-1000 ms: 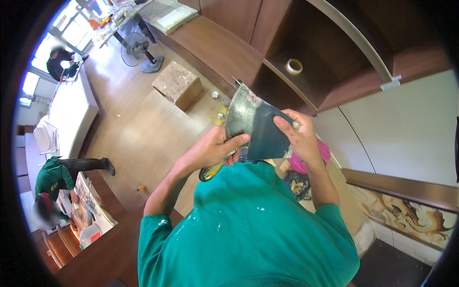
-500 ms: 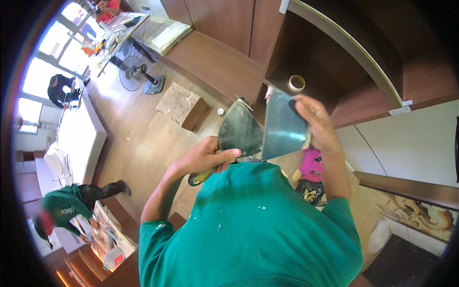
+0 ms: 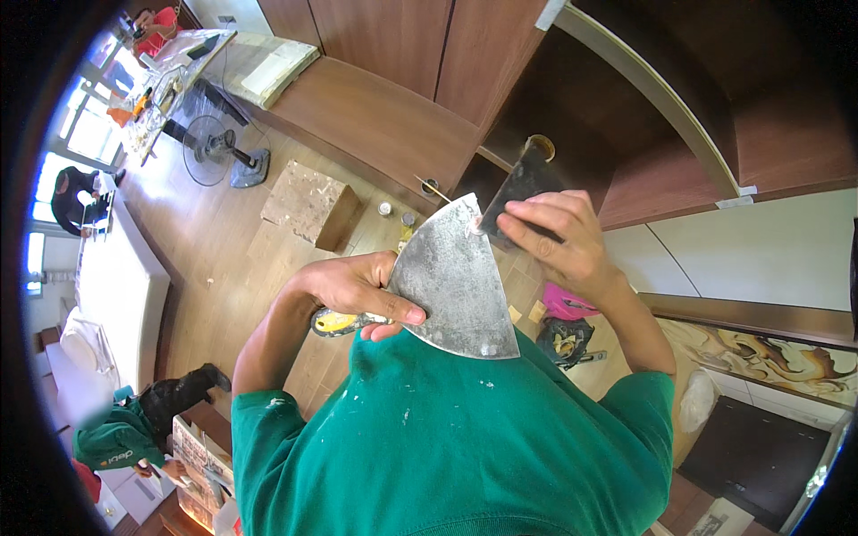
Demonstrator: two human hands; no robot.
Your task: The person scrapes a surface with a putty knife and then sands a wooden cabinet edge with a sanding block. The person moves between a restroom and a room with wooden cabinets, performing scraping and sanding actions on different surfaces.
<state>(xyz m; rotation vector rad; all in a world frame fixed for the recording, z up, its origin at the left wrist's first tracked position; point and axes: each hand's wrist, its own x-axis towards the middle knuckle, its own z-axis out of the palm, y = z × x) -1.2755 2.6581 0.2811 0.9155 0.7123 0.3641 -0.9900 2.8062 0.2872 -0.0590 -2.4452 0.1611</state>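
- Our left hand is clamped on the yellow-handled, wide grey metal putty knife.
- Our right hand pinches a smaller dark scraper blade touching the wide blade's tip.

The one camera sits on my head, left of its twin, and looks steeply down over my green shirt, which fills the lower middle from very near. My left hand and right hand rise from the lower edge to the centre, close under the lens. The wooden floor lies far below at the left, the cabinets at the top. Straight edges bend toward the dark round rim.
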